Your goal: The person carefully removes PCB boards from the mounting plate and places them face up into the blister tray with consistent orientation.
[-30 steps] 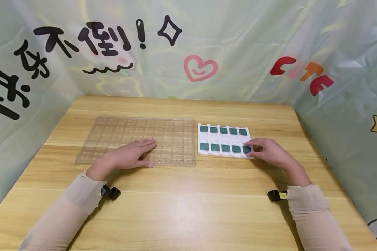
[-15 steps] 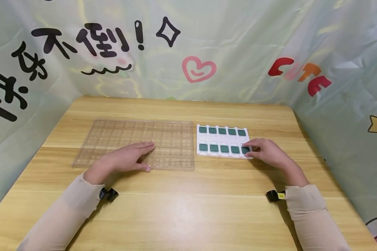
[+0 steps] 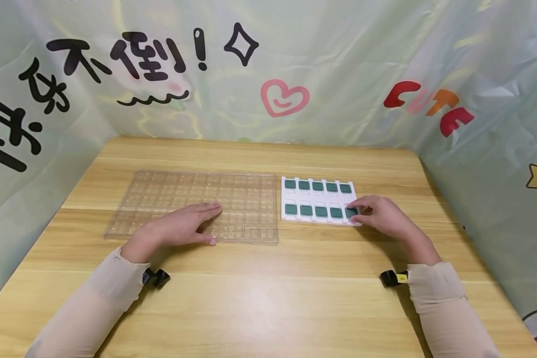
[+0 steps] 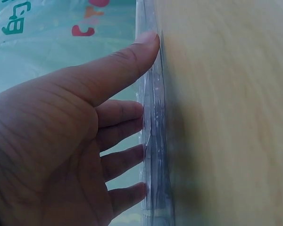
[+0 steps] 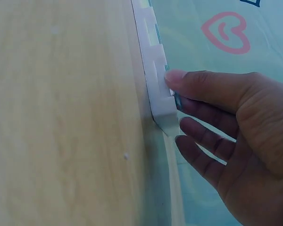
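Left hand: fingers nearly straight, resting on a clear plastic rectangular tray with gridded compartments, thumb at its near edge, nothing gripped. Right hand: thumb and forefinger close together, pinching a small square green chip in the near right corner of a flat white rectangular tray. From here I count ten chips in there, two rows of five, pinched one included. White tray sits just right of the clear one, both flat on a light wood-grain table. Pale green printed curtain behind.
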`<state>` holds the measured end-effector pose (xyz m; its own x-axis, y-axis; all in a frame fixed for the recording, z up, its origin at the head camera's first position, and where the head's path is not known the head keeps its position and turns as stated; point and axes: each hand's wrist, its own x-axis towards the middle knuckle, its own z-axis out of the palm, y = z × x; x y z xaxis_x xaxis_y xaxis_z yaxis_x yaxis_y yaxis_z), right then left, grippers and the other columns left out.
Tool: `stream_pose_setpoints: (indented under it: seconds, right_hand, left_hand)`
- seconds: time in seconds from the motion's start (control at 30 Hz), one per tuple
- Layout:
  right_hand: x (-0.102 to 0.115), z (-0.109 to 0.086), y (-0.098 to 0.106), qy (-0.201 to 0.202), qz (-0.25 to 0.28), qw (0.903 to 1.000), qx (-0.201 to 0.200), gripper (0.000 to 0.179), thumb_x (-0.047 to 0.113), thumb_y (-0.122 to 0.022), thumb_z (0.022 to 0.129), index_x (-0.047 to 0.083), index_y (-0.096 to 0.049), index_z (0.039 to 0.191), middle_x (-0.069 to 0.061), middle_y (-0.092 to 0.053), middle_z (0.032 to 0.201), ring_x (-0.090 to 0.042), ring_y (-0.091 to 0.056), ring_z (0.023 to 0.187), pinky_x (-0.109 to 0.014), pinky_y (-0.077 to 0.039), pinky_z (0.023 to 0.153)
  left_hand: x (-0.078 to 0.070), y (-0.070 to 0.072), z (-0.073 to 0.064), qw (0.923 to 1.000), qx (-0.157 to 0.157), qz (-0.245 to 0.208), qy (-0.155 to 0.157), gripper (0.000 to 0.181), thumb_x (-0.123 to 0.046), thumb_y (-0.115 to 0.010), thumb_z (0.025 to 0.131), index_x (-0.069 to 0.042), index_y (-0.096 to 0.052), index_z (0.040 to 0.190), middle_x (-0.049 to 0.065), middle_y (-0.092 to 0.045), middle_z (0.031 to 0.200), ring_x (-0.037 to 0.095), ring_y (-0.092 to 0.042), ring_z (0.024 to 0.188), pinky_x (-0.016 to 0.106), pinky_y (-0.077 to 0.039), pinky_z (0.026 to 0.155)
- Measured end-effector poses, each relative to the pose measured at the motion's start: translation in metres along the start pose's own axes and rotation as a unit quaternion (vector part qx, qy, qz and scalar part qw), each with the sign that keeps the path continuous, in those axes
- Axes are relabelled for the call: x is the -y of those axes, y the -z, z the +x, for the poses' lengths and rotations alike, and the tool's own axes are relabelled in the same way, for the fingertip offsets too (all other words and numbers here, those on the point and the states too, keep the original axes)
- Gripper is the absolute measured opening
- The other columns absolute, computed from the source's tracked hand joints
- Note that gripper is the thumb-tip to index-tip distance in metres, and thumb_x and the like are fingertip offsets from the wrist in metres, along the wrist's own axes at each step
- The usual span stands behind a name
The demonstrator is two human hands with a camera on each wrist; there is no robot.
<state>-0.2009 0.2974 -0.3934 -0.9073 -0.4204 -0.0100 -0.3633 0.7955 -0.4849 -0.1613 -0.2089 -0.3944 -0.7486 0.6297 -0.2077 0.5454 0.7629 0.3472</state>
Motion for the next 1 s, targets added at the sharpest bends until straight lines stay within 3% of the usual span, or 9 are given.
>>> stream_pose_setpoints:
  seconds: [0.33,0.6,1.0]
  right_hand:
    - [0.014,0.001,0.006,-0.015,0.034,0.9993,-0.010,0.038,0.021,-0.074,0.089,0.002,-0.068,0.122,-0.021,-0.064,0.119,-0.034,-0.063,0.105,-0.053,-0.050,0.091]
    - [0.032,0.008,0.007,-0.017,0.003,0.9998,-0.005,0.039,0.022,-0.073,0.090,0.007,-0.067,0.125,-0.019,-0.060,0.127,-0.032,-0.061,0.107,-0.054,-0.046,0.094]
    - [0.059,0.032,0.001,0.055,-0.023,0.9982,0.007,0.037,0.027,-0.074,0.090,0.011,-0.067,0.122,-0.006,-0.064,0.114,-0.028,-0.062,0.103,-0.049,-0.053,0.086]
  left_hand:
    - [0.001,0.000,-0.001,1.0000,-0.001,-0.001,0.000,0.089,-0.053,-0.065,0.090,-0.002,-0.028,0.153,0.013,-0.024,0.159,0.034,-0.022,0.145,0.050,-0.022,0.116]
    - [-0.002,0.002,-0.001,1.0000,-0.001,-0.004,0.002,0.088,-0.051,-0.065,0.090,-0.002,-0.028,0.153,0.014,-0.024,0.159,0.034,-0.022,0.145,0.050,-0.022,0.116]
    - [-0.002,0.001,-0.002,1.0000,0.000,0.004,-0.001,0.089,-0.053,-0.064,0.090,-0.001,-0.028,0.153,0.016,-0.023,0.159,0.035,-0.022,0.145,0.050,-0.021,0.116]
